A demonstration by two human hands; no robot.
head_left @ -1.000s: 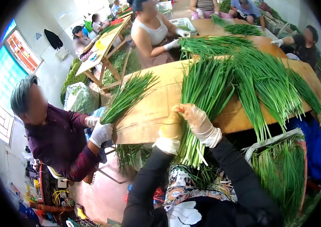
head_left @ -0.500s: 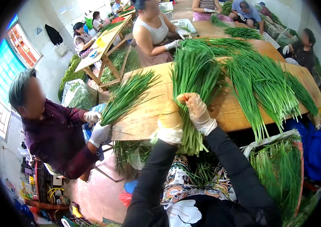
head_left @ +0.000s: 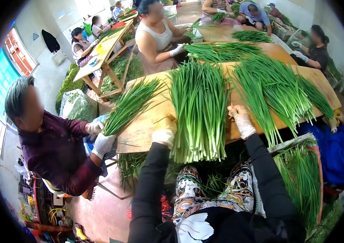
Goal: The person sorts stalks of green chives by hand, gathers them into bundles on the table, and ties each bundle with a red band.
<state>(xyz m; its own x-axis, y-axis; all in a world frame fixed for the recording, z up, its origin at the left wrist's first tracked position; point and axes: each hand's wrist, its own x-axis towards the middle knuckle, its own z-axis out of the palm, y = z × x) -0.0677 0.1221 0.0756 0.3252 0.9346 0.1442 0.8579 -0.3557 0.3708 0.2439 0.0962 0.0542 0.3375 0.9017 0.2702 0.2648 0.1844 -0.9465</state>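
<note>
A wide bundle of green stalks [head_left: 199, 109] lies fanned out on the wooden table [head_left: 147, 117], its pale ends hanging over the near edge. At its left side is my gloved left hand [head_left: 164, 130], against the bundle's edge; its fingers are too unclear to read. My gloved right hand [head_left: 241, 120] is beside the right edge, fingers curled together, and what they hold, if anything, is too small to make out. To the right, another pile of stalks [head_left: 273, 95] is spread across the table.
A person in a maroon shirt [head_left: 54, 150] at the left holds a smaller bunch [head_left: 130, 106] on the table. Across sits a person in a white top [head_left: 160, 38]. A container of greens [head_left: 299, 182] stands at the lower right. Other workers sit farther back.
My hands have moved apart to either side of the bundle. The bundle, gathered and narrow before, now lies flatter and wider, with its pale ends more even.
</note>
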